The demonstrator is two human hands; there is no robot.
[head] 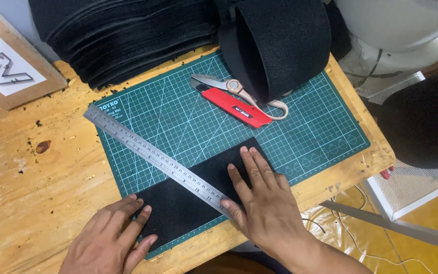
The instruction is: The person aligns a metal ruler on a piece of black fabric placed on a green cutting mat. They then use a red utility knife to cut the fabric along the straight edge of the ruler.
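Observation:
A black foam strip (198,195) lies flat on the near part of a green cutting mat (203,122). A steel ruler (148,152) lies diagonally across the mat and over the strip. My right hand (262,203) rests flat with fingers spread on the strip's right end, its thumb against the ruler's near end. My left hand (112,236) lies flat on the strip's left end at the mat's near corner. Neither hand holds anything.
A red utility knife (234,106) and scissors (229,86) lie on the mat's far part beside a roll of black foam (279,40). A stack of black sheets (127,35) sits behind. A wooden board (11,66) is at far left. The table's right edge is close.

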